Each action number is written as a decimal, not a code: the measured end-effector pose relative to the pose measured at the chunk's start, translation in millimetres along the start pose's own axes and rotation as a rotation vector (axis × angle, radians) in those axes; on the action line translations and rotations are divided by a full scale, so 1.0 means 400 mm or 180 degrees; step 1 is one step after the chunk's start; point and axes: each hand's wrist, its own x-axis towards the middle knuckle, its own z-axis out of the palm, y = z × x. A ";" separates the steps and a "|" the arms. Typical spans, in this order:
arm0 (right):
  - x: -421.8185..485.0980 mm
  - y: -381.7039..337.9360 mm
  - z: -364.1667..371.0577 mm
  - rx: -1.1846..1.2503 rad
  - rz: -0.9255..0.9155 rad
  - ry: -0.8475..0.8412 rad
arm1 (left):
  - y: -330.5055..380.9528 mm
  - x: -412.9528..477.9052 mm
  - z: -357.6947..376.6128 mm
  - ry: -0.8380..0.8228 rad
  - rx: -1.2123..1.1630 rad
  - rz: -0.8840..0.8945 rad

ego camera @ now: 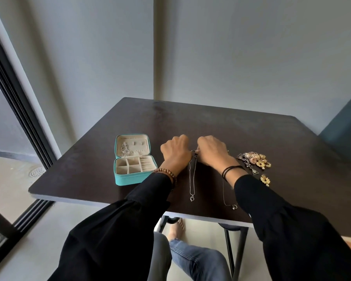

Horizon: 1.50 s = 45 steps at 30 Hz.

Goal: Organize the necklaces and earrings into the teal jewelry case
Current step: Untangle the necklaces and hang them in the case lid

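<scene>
Dark brown table (211, 122) pushed up against a plain grey wall, that's the setup; right in the middle of it lies the silver necklace (191, 179), stretched out in a long narrow loop toward me with its little heart pendant at the near end; my right hand (212, 152) is pinching the far end of the chain between thumb and fingertips; my left hand (175, 153) is curled up tight against that same end, but the fingertips are tucked under so I honestly can't tell if it's got hold of the chain or not.

Second necklace (224, 196) lies just to the right, partly under my right wrist, pendant near the table's front edge; the teal jewelry case (130, 178) sits open on the left, near my left hand but not touching it, lid upright at the back with a silver chain (125, 152) already hanging in it, cream compartments in the bottom half.

Over on the right there's the earring pile (253, 159), gold and silvery bits all heaped together, and one gold earring (265, 179) lying apart from it, closer to me; wooden bead bracelet (166, 173) on my left wrist, black cord (230, 170) on the right, black sleeves on both.
</scene>
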 end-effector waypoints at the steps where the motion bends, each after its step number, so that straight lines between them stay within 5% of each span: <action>1: -0.007 -0.008 0.000 -0.0184 -0.0080 -0.0046 | 0.000 -0.007 0.001 -0.0043 0.0075 0.0056; 9: -0.060 -0.004 -0.012 -0.0450 -0.0432 -0.0199 | 0.002 -0.061 -0.023 -0.0069 -0.0370 0.0177; 20: -0.142 0.011 -0.055 0.3095 -0.0049 0.0311 | -0.031 -0.093 -0.126 -0.0031 -0.2939 -0.0021; 25: -0.187 -0.001 -0.091 0.4503 0.0072 0.0008 | -0.028 -0.117 -0.209 -0.0382 -0.4137 0.0052; 32: -0.226 0.015 -0.103 0.4736 0.0022 -0.0238 | -0.015 -0.141 -0.291 -0.0663 -0.4786 0.0225; 45: -0.274 0.002 -0.112 0.4934 0.0086 -0.0077 | -0.042 -0.141 -0.294 -0.0207 -0.5712 0.0174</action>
